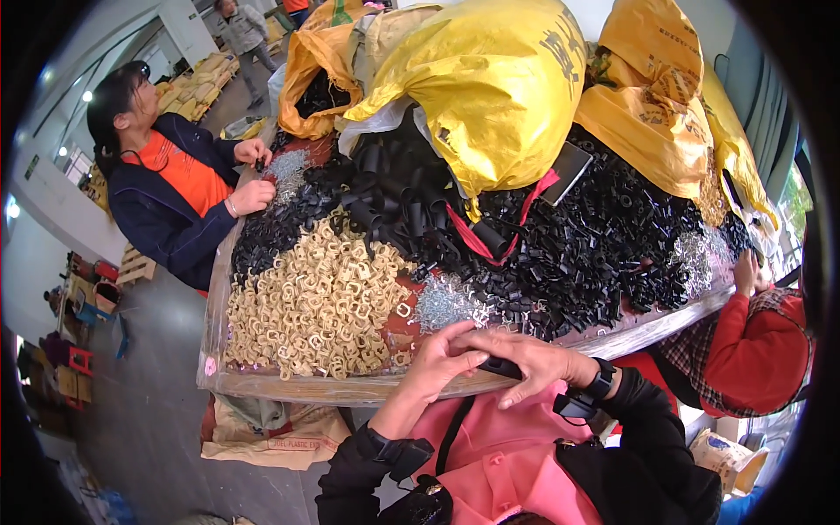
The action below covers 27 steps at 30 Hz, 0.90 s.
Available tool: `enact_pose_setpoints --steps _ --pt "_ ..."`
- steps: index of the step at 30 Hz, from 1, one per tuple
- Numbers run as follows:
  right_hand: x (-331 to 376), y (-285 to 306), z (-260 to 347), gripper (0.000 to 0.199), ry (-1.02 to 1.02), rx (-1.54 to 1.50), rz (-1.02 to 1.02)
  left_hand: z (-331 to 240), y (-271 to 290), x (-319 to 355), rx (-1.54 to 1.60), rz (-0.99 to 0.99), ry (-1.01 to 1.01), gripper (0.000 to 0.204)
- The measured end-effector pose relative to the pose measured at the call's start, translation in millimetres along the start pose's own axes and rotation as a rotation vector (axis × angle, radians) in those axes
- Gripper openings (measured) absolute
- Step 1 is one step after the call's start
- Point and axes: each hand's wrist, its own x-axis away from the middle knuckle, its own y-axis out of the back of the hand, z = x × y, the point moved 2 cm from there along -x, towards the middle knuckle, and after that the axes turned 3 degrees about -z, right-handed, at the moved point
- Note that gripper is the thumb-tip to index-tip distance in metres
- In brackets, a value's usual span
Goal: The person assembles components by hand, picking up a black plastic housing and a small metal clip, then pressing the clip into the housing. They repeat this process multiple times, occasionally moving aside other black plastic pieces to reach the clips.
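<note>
Close to the table's front edge, my two hands come together around a small black plastic part (501, 367). My left hand (440, 360) pinches its left end between thumb and fingers. From the other side, my right hand (535, 357) curves over it, fingers on top and thumb below. Most of the part is hidden by my fingers, so its exact kind does not show. Just beyond my hands is a heap of small silvery metal pieces (444, 300). Left of that spreads a big pile of cream-coloured plastic buckle-like pieces (306, 302).
Black plastic parts (595, 236) cover much of the table (289, 390). Yellow sacks (490, 87) stand along its back, with a pink-red strap (479, 245) nearby. One co-worker (175, 188) works at the left side, another person in red (757, 350) at the right.
</note>
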Motion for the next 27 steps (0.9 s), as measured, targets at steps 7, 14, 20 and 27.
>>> enact_pose_setpoints --steps 7,14,20,27 --pt "8 -3 1 0.083 0.064 -0.279 0.090 -1 -8 10 0.030 0.051 0.027 0.058" --pt "9 -15 0 0.082 0.061 -0.414 0.021 -5 -9 -4 0.130 -0.209 -0.092 0.053" --pt "10 -19 5 0.075 0.004 -0.438 -0.055 -1 -34 -14 0.127 -0.059 -0.209 0.055" --pt "10 -17 6 0.069 0.075 -0.375 -0.152 -8 -48 -12 0.187 0.061 -0.311 0.056"
